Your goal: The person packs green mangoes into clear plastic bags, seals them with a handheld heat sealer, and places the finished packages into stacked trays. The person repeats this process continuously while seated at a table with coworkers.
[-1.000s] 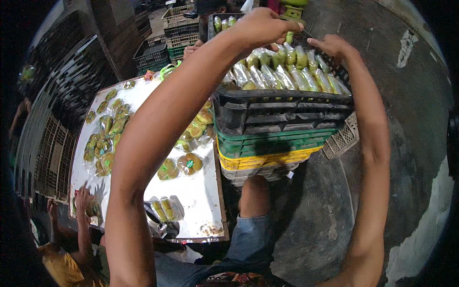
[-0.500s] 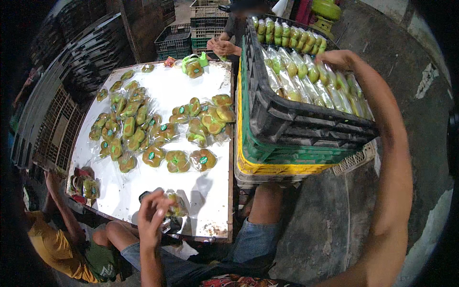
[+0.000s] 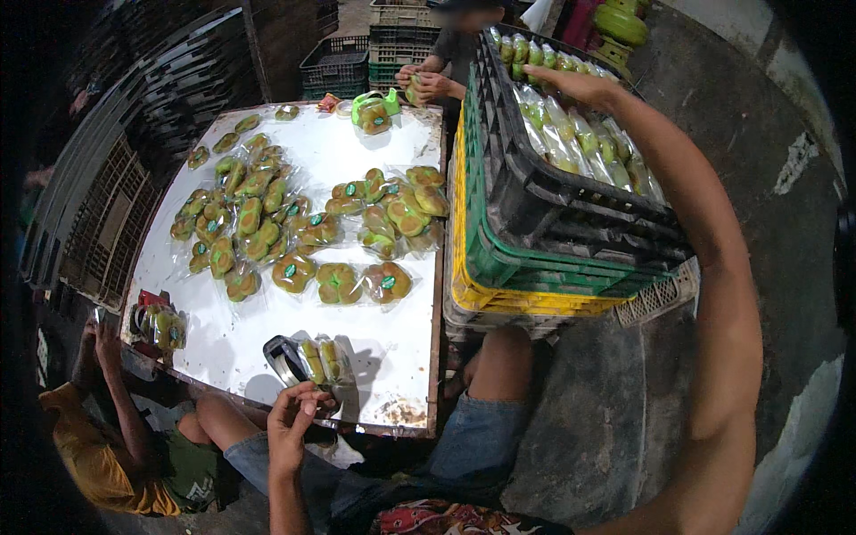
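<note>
My right arm reaches over a black crate [image 3: 615,227]. At its end, my right hand [image 3: 575,86] lies with fingers stretched out on the far rows of green-brown buns in clear bags [image 3: 584,138]. The hand hides some of the packs under it. My left hand [image 3: 294,426] is over the table's near edge, fingers half bent and apart, with nothing visible in them. Just beyond it, a black tape dispenser [image 3: 283,357] stands beside bagged buns [image 3: 323,359] set on edge. Flower-shaped bagged buns [image 3: 254,214], some with green stickers, lie across the white table [image 3: 357,147].
Green [image 3: 553,281] and yellow [image 3: 499,294] crates stand under the black one. A co-worker's hands [image 3: 428,85] hold a bun at the far side; another person [image 3: 107,446] sits at the left. A bright green dispenser [image 3: 361,105] is near the far edge. Dark trays [image 3: 178,98] are stacked at left.
My right hand has moved left and away across the crate to the far rows. My left hand has lowered slightly, uncovering the tape dispenser and the buns beside it. The view has shifted a little.
</note>
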Tool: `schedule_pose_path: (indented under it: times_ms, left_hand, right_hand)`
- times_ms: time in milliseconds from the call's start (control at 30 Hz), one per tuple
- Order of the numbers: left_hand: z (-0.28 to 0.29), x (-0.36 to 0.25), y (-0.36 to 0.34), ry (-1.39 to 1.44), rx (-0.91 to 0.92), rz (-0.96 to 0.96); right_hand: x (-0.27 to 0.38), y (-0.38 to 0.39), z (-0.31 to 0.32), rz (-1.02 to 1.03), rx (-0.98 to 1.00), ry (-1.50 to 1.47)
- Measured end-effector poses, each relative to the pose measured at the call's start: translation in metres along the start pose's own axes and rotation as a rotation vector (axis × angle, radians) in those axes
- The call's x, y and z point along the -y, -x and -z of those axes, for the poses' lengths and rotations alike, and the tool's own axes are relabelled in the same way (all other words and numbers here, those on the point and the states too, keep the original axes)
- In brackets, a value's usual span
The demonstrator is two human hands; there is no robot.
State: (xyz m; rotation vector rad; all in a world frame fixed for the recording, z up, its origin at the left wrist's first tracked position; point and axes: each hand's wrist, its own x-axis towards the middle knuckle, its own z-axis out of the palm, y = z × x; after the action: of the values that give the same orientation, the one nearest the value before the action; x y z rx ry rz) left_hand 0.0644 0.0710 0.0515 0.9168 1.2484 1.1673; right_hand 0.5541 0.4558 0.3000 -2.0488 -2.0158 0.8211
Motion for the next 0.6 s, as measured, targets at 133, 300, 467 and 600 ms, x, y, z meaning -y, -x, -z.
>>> schedule_pose_path:
  times_ms: [133,300,467,600]
  left_hand:
    - [0.005,0.015,0.015,0.034,-0.023,0.031]
    - [0.03,0.023,0.035,0.132,-0.111,0.034]
    - [0.058,0.021,0.06,0.126,-0.233,0.053]
    - [0.056,0.024,0.034,0.111,-0.086,-0.017]
  right_hand:
    - [0.001,-0.007,-0.001,0.218,0.105,-0.083]
    - [-0.053,0.012,0.039,0.041,-0.326,0.368]
    - [-0.051,0.089,0.034,-0.217,0.055,0.391]
    - [-0.098,0.099,0.068,-0.483,-0.21,0.531]
